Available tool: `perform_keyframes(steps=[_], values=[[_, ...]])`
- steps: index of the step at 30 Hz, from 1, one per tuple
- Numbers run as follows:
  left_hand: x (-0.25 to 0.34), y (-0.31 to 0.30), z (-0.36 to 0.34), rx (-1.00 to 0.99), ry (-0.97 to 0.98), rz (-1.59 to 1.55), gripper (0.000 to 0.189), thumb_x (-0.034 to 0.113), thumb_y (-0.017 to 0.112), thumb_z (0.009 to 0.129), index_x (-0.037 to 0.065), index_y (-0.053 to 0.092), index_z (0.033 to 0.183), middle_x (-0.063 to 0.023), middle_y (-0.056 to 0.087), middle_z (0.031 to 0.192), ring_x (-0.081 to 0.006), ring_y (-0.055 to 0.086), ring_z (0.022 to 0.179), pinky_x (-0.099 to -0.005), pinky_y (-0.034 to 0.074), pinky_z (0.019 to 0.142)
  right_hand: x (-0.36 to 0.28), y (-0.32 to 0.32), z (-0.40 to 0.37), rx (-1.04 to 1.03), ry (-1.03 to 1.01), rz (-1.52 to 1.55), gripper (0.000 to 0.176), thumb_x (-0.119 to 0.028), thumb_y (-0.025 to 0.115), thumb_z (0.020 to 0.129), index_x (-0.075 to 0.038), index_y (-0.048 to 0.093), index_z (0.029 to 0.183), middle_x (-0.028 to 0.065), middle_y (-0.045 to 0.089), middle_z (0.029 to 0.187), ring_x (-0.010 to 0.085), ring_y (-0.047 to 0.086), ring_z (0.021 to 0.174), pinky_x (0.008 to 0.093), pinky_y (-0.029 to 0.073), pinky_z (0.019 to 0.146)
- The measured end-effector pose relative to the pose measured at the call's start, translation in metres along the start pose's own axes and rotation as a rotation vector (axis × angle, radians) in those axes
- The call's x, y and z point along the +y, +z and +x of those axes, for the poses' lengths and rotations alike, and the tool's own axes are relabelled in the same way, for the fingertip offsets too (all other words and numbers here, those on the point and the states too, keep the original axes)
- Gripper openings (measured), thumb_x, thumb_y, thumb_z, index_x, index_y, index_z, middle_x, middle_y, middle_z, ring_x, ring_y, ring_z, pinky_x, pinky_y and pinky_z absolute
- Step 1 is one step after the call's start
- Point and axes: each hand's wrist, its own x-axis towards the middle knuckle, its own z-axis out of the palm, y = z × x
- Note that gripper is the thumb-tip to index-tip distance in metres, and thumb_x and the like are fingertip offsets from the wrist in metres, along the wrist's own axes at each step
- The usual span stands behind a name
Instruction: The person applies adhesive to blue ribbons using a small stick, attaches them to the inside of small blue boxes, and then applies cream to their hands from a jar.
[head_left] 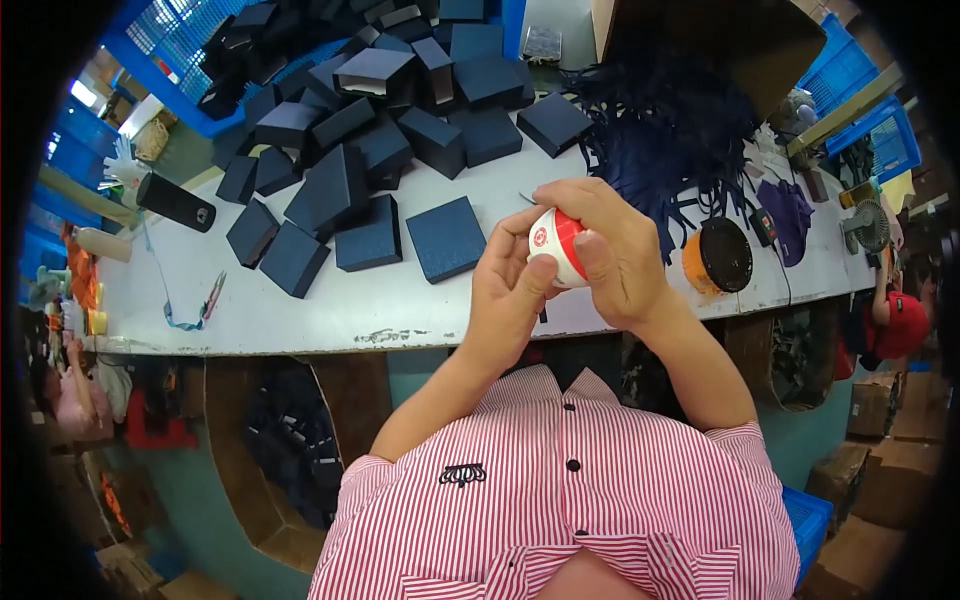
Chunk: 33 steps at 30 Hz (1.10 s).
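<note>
A small round red-and-white container (556,246) sits between both my hands, held up over the front edge of the white table (330,305). My left hand (506,290) grips it from below, thumb on its white side with a red logo. My right hand (605,245) wraps over its top and right side. Just behind it on the table lies a single dark blue box lid (446,238).
Several dark blue boxes (350,140) are heaped at the table's back left, spilling from a blue crate (165,65). A pile of dark blue ribbons (665,135) and an orange-black round device (718,258) lie to the right. A black cylinder (175,202) lies far left.
</note>
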Motion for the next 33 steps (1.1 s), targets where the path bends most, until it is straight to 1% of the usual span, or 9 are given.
perform_keyframes(steps=[6,10,12,15,16,17,22,29,33], values=[[-0.011,-0.007,0.012,0.001,0.192,0.237,0.056,0.025,0.061,0.099,-0.001,0.036,0.141,-0.0143,0.051,0.132,-0.0199,0.053,0.122,-0.034,0.045,0.103,0.006,0.014,0.0,0.15,0.131,0.108,0.031,-0.022,0.045,0.1,0.003,0.063,0.105,0.0199,0.066,0.096,0.0344,0.066,0.082,0.0356,0.053,0.073],[-0.012,-0.014,0.03,0.05,-0.046,0.063,0.065,0.041,0.051,0.101,0.003,0.028,0.148,-0.017,0.042,0.142,-0.0261,0.053,0.124,-0.0393,0.046,0.102,0.042,0.017,0.003,0.097,0.204,-0.009,0.032,-0.022,0.04,0.101,0.001,0.063,0.1,0.0185,0.067,0.095,0.0334,0.066,0.08,0.0364,0.052,0.073],[-0.015,-0.016,0.038,0.043,-0.081,-0.002,0.072,0.05,0.046,0.101,0.005,0.022,0.152,-0.0176,0.037,0.148,-0.0316,0.053,0.126,-0.0427,0.046,0.103,0.074,0.01,0.016,0.155,0.482,0.099,0.037,-0.027,0.036,0.103,-0.001,0.062,0.098,0.0179,0.068,0.092,0.0325,0.067,0.08,0.0373,0.051,0.072],[-0.031,-0.033,0.049,0.12,0.01,0.302,0.067,0.039,0.045,0.103,0.006,0.018,0.154,-0.0197,0.03,0.152,-0.0343,0.05,0.129,-0.0424,0.046,0.102,0.135,-0.007,0.057,0.307,0.613,-0.023,0.051,-0.041,0.035,0.103,-0.002,0.066,0.093,0.0185,0.068,0.085,0.0321,0.066,0.078,0.036,0.05,0.073],[-0.035,-0.038,0.054,0.131,0.043,0.418,0.066,0.037,0.045,0.103,0.006,0.018,0.154,-0.0197,0.03,0.153,-0.0341,0.05,0.129,-0.0421,0.046,0.101,0.156,-0.012,0.072,0.309,0.578,-0.181,0.054,-0.044,0.036,0.102,-0.002,0.068,0.092,0.0212,0.069,0.085,0.036,0.067,0.083,0.0401,0.049,0.077],[-0.038,-0.04,0.057,0.084,0.083,0.444,0.061,0.026,0.048,0.101,0.004,0.023,0.152,-0.02,0.03,0.153,-0.0318,0.05,0.128,-0.0397,0.046,0.1,0.179,-0.015,0.085,0.272,0.558,-0.28,0.054,-0.044,0.036,0.102,-0.001,0.068,0.093,0.0226,0.068,0.087,0.0384,0.066,0.086,0.0431,0.049,0.079],[-0.06,-0.068,0.078,-0.074,0.288,0.832,0.051,0.008,0.052,0.093,0.001,0.041,0.142,-0.0202,0.037,0.149,-0.0274,0.058,0.117,-0.036,0.048,0.095,0.268,0.004,0.133,0.088,0.543,-0.554,0.053,-0.045,0.036,0.102,-0.003,0.066,0.098,0.0254,0.066,0.099,0.0453,0.061,0.096,0.0509,0.047,0.085],[-0.061,-0.077,0.09,-0.072,0.171,0.853,0.051,0.006,0.056,0.088,0.002,0.047,0.138,-0.0212,0.041,0.147,-0.0256,0.06,0.11,-0.0334,0.048,0.088,0.384,0.046,0.13,-0.058,0.625,-0.674,0.057,-0.05,0.034,0.102,-0.001,0.062,0.111,0.0273,0.064,0.109,0.0435,0.06,0.106,0.0505,0.046,0.093],[-0.06,-0.08,0.091,-0.042,0.139,0.81,0.047,0.011,0.055,0.092,0.001,0.048,0.137,-0.0208,0.041,0.147,-0.025,0.061,0.11,-0.0333,0.048,0.089,0.36,0.032,0.14,0.104,0.649,-0.476,0.064,-0.054,0.031,0.102,0.0,0.06,0.121,0.0276,0.063,0.116,0.0448,0.058,0.11,0.0485,0.044,0.096]])
